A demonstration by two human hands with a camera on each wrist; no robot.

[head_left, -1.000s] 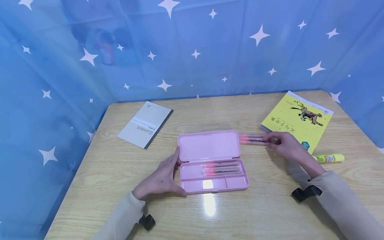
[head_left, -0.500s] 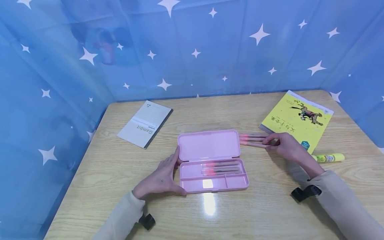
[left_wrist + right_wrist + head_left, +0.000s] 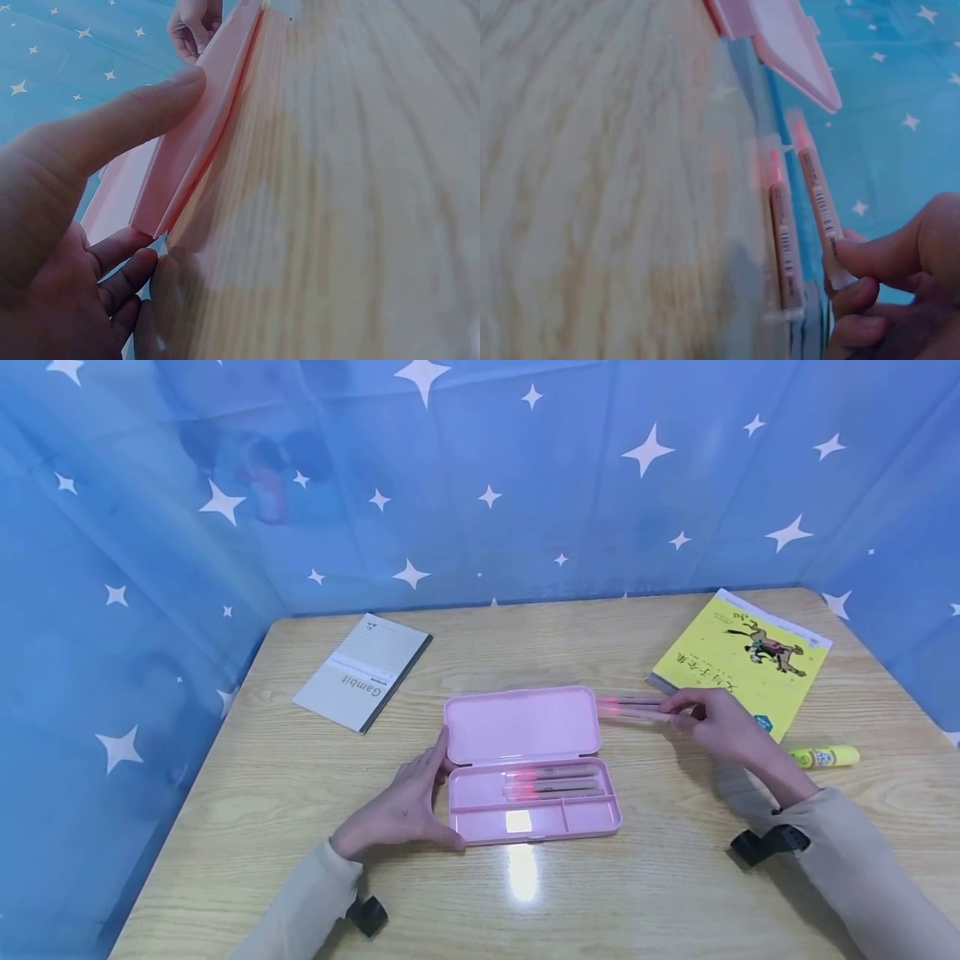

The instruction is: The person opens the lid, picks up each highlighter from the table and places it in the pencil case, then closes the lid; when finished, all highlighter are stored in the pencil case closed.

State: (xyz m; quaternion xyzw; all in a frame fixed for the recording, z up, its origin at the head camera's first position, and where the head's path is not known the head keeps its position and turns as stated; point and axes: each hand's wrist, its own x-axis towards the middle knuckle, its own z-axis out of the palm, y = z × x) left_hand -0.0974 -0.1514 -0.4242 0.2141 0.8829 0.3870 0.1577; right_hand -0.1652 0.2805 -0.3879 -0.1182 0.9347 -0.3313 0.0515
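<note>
A pink pencil case lies open on the table, with several highlighters in its long compartment. My left hand grips the case's left end, thumb at the front edge and fingers toward the hinge; the left wrist view shows the thumb along its side. Right of the case, my right hand pinches a highlighter near one end between thumb and forefinger, raised off the tabletop in the right wrist view. Another highlighter, pink-tipped too, lies beside it.
At the back left of the table sits a grey notebook. A yellow book lies at the back right, close behind my right hand. Beside my right wrist is a yellow glue stick. A blue starred cloth hangs behind.
The nearest highlighter by my right hand has come up slightly from the tabletop, separating from those beside it. My left hand and the pencil case stay in place.
</note>
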